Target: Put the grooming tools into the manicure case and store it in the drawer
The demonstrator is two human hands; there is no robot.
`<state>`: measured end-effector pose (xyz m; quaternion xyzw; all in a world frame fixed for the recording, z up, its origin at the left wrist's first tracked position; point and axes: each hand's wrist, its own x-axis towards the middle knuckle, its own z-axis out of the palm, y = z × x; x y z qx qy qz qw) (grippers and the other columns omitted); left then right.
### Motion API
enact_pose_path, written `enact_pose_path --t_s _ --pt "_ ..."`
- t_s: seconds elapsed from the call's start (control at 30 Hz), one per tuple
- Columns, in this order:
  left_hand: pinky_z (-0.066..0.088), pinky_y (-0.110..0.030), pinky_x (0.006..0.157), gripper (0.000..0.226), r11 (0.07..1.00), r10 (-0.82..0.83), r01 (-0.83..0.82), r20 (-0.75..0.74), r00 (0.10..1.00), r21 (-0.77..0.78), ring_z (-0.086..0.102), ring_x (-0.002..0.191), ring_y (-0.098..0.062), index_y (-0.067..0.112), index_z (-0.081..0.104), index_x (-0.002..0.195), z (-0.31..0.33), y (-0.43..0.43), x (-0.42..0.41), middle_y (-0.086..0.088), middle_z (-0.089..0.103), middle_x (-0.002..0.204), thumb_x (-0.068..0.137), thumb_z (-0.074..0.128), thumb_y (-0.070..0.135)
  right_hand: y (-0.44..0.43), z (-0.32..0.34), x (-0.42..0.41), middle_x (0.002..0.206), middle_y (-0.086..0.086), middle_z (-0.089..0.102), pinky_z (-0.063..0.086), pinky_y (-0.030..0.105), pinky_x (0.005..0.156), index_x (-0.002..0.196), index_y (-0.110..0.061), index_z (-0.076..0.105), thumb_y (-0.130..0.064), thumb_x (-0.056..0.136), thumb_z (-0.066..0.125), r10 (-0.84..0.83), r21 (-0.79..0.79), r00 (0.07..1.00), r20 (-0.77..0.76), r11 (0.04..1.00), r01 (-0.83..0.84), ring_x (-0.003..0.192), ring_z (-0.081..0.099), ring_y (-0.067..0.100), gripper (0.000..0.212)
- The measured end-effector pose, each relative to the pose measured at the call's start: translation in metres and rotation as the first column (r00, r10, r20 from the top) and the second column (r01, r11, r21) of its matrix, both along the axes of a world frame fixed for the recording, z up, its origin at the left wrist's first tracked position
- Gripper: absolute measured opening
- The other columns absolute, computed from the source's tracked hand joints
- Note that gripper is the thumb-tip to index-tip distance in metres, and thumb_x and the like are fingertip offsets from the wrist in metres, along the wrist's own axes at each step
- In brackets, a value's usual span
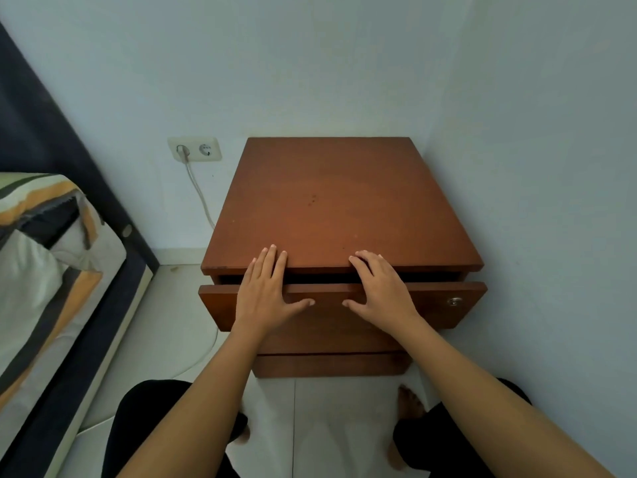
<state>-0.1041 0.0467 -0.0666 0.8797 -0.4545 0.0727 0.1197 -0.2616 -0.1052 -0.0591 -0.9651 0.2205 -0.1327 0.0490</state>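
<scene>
A brown wooden nightstand stands in the corner of the room. Its top drawer is out by a narrow gap, and its inside is dark and hidden. My left hand lies flat on the drawer front's upper edge, fingers spread, thumb on the front face. My right hand rests the same way a little to the right, fingertips at the gap under the tabletop. Neither hand holds anything. No manicure case or grooming tools are in view.
A small metal lock sits at the drawer front's right end. A second drawer is below. A bed with striped bedding fills the left. A wall socket with a plugged cable is behind. My knees and bare feet are on the white floor.
</scene>
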Motion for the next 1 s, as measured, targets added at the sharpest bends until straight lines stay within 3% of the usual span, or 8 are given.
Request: enact_pose_path --t_s 0.1,0.17,0.37,0.53,0.77,0.83,1.0 --pt "0.007 -0.035 0.114 0.092 0.998 0.047 -0.044 0.054 0.997 -0.051 0.019 0.143 -0.026 0.014 0.03 0.143 -0.01 -0.006 0.002 -0.011 0.027 0.153 0.075 0.044 0.075 -0.004 -0.009 0.008 0.128 0.009 0.054 0.041 0.04 0.104 0.124 -0.013 0.051 -0.037 0.068 0.078 -0.053 -0.056 0.994 0.094 0.997 0.058 0.122 0.051 0.028 0.066" --pt "0.014 -0.038 0.113 0.085 0.993 0.084 -0.077 0.073 0.994 -0.086 0.028 0.14 -0.029 0.011 0.038 0.138 -0.017 -0.011 0.001 -0.014 0.036 0.148 0.078 0.044 0.07 -0.005 -0.013 0.013 0.122 0.008 0.057 0.045 0.04 0.098 0.116 -0.016 0.052 -0.035 0.066 0.079 -0.081 -0.06 0.987 0.138 0.994 0.09 0.116 0.055 0.028 0.059" --pt "0.008 -0.037 0.111 0.083 0.99 0.127 -0.119 0.116 0.985 -0.073 0.034 0.136 -0.034 0.008 0.04 0.136 -0.027 -0.021 0.003 -0.018 0.041 0.144 0.079 0.04 0.069 -0.008 -0.022 0.018 0.119 0.006 0.057 0.045 0.04 0.095 0.11 -0.019 0.049 -0.034 0.068 0.077 -0.114 -0.06 0.978 0.175 0.99 0.127 0.114 0.053 0.027 0.053" --pt "0.007 -0.04 0.115 0.083 0.991 0.134 -0.132 0.094 0.987 -0.022 0.019 0.142 -0.03 0.009 0.032 0.142 -0.021 -0.02 0.0 -0.015 0.028 0.152 0.083 0.043 0.066 -0.004 -0.016 0.02 0.114 0.007 0.059 0.047 0.04 0.094 0.108 -0.017 0.052 -0.031 0.065 0.08 -0.152 -0.064 0.981 0.121 0.985 0.161 0.11 0.056 0.028 0.053" --pt "0.008 -0.037 0.117 0.081 0.993 0.086 -0.083 -0.032 0.996 0.088 0.009 0.145 -0.025 0.016 0.019 0.146 0.009 -0.01 -0.002 -0.008 0.016 0.157 0.085 0.041 0.064 0.012 -0.007 0.01 0.126 0.011 0.057 0.041 0.04 0.104 0.126 -0.012 0.05 -0.016 0.071 0.074 -0.146 -0.094 0.989 0.017 0.985 0.147 0.121 0.052 0.029 0.061" --pt "0.01 -0.036 0.116 0.081 0.992 0.079 -0.068 -0.097 0.992 0.106 0.007 0.145 -0.023 0.019 0.015 0.148 0.015 -0.006 -0.005 -0.005 0.013 0.158 0.085 0.044 0.062 0.016 -0.005 0.005 0.134 0.011 0.051 0.037 0.038 0.107 0.135 -0.012 0.043 -0.013 0.077 0.067 -0.148 -0.068 0.989 0.001 0.987 0.148 0.128 0.045 0.028 0.063" --pt "0.016 -0.032 0.115 0.08 0.996 0.09 -0.093 -0.267 0.959 0.0 0.003 0.146 -0.016 0.019 0.016 0.148 0.023 0.013 -0.024 0.0 0.007 0.159 0.086 0.047 0.058 0.045 0.001 -0.012 0.149 0.006 0.031 0.03 0.031 0.112 0.144 -0.015 0.027 -0.018 0.088 0.052 -0.19 0.181 0.982 0.011 0.966 0.185 0.14 0.028 0.021 0.061"
